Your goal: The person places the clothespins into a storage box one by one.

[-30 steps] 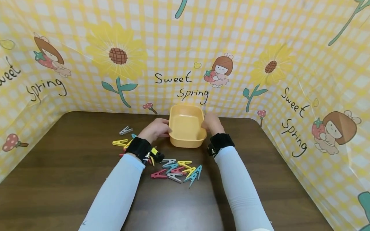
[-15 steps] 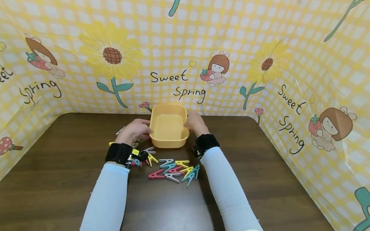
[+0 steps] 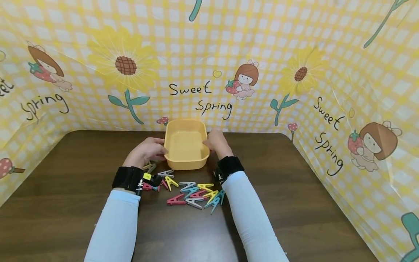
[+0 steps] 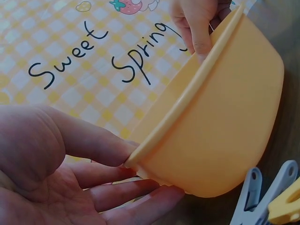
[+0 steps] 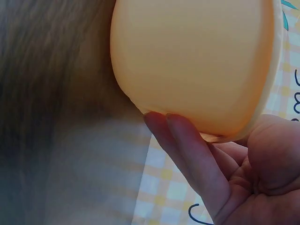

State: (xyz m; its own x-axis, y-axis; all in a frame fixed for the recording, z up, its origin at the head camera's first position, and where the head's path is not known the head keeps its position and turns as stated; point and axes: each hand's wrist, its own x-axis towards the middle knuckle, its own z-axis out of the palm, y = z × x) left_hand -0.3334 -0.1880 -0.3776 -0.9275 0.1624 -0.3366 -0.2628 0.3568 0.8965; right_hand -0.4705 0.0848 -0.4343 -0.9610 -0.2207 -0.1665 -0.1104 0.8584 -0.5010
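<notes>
A yellow plastic storage box (image 3: 187, 166), nothing in it, is at the back of the table in the head view. My left hand (image 3: 147, 151) grips its left side; in the left wrist view the thumb lies at the rim and the fingers (image 4: 140, 204) reach beneath the outer wall. On the opposite side my right hand (image 3: 218, 142) holds the box, thumb over the rim, with fingers (image 5: 192, 154) against the outside in the right wrist view. Several clothespins lie in front, among them a red clothespin (image 3: 176, 199) and a yellow clothespin (image 3: 171, 182). My left wrist partly covers others.
A dark wooden table (image 3: 281, 203) carries everything. Behind it and along both sides hangs a yellow checked cloth (image 3: 183, 47) with flowers and lettering. A grey clothespin (image 4: 255, 194) lies close below the box in the left wrist view.
Both hands have shifted the box to the left along the back of the table, keeping their grip. The clothespins in front of it look unmoved.
</notes>
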